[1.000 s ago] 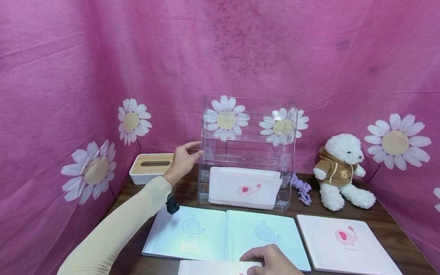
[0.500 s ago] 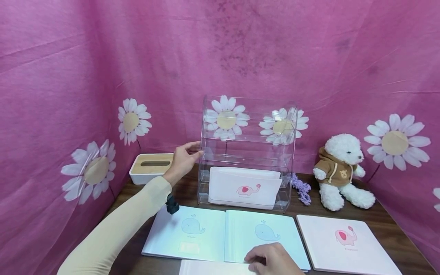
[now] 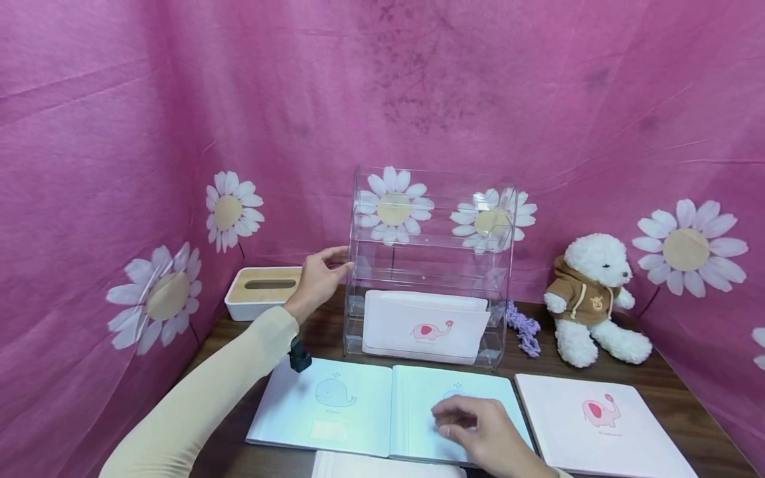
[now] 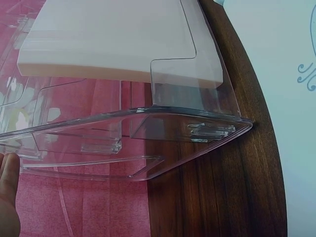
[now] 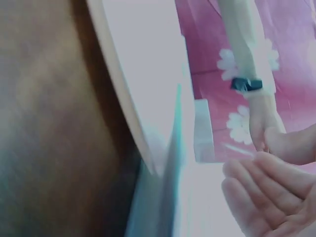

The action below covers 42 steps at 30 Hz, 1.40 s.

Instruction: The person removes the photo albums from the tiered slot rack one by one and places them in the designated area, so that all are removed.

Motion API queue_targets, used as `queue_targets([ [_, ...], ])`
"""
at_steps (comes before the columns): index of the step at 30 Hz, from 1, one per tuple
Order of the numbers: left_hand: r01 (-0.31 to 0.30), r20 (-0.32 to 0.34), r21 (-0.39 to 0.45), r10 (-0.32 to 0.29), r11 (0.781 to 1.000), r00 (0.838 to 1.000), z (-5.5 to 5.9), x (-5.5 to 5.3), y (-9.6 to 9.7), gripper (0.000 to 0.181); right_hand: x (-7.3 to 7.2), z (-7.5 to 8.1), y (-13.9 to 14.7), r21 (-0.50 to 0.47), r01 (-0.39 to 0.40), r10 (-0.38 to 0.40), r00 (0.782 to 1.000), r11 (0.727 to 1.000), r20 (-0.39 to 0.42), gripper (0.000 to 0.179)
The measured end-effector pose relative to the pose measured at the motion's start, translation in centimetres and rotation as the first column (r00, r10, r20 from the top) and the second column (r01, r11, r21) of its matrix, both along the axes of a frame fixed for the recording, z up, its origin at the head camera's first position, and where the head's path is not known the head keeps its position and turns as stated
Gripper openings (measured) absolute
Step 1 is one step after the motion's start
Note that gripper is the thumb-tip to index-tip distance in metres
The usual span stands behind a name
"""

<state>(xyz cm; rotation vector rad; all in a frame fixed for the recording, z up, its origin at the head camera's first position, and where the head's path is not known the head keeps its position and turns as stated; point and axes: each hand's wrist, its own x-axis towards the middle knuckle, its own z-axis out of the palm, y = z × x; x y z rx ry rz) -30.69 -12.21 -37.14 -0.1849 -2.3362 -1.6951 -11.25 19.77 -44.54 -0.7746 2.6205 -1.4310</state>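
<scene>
A clear acrylic book rack point(image 3: 430, 265) stands upright at the back, with elephant-cover books point(image 3: 418, 332) in its lowest tier. My left hand point(image 3: 321, 277) grips the rack's left side edge, thumb in front; in the left wrist view only part of that hand point(image 4: 9, 192) shows at the left edge. Nothing is in my right hand point(image 3: 487, 435), which hovers with loosely bent fingers over the right-hand blue whale book point(image 3: 418, 411). Just below it, a pale book point(image 3: 370, 467) lies partly cut off by the frame. In the right wrist view, the fingers point(image 5: 261, 192) are slightly curled.
Another blue whale book point(image 3: 287, 415) lies on the left, and a pink elephant book point(image 3: 556, 431) on the right. A tissue box point(image 3: 251, 311) stands behind my left forearm. Purple flowers point(image 3: 524, 328) and a white teddy bear point(image 3: 597, 315) sit right of the rack.
My right hand has lifted away from the pale front book and moved up and forward over the right whale book. That pale book's cover has slipped lower in view. The left hand stays put.
</scene>
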Motion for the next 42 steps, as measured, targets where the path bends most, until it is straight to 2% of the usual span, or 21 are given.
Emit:
queue_targets([
  [3,0.002,-0.002,0.002,-0.002,1.000,1.000,-0.1,0.0,0.0,0.039,-1.0,0.4,0.3,-0.098,0.012,-0.020,0.997,0.995,-0.080,0.021],
  [6,0.005,-0.004,0.003,-0.005,1.000,1.000,-0.2,0.0,0.0,0.039,-2.0,0.8,0.7,-0.189,0.003,-0.026,0.992,0.982,-0.121,0.028],
  [9,0.003,0.000,-0.001,-0.003,1.000,1.000,-0.2,0.0,-0.1,0.038,-3.2,1.4,1.3,-0.286,-0.031,0.008,0.997,0.958,-0.081,0.035],
  [14,0.006,0.011,-0.013,-0.006,1.000,1.000,0.0,0.0,-0.1,0.038,-4.8,2.5,2.1,-0.388,-0.035,0.032,0.999,0.921,-0.014,0.044],
  [28,0.001,0.025,-0.020,0.000,1.000,1.000,-0.1,0.1,-0.2,0.037,-7.8,6.6,3.3,-0.344,0.074,-0.115,0.988,0.936,-0.103,0.046],
  [35,0.008,0.026,-0.020,-0.008,1.000,1.000,-0.1,0.0,-0.2,0.038,-9.4,7.5,3.5,-0.378,0.054,-0.123,0.979,0.924,-0.161,0.048],
  [42,0.003,0.019,-0.023,-0.002,1.000,1.000,-0.2,-0.1,-0.3,0.038,-10.5,8.1,3.5,-0.395,0.040,-0.110,0.981,0.918,-0.158,0.050],
])
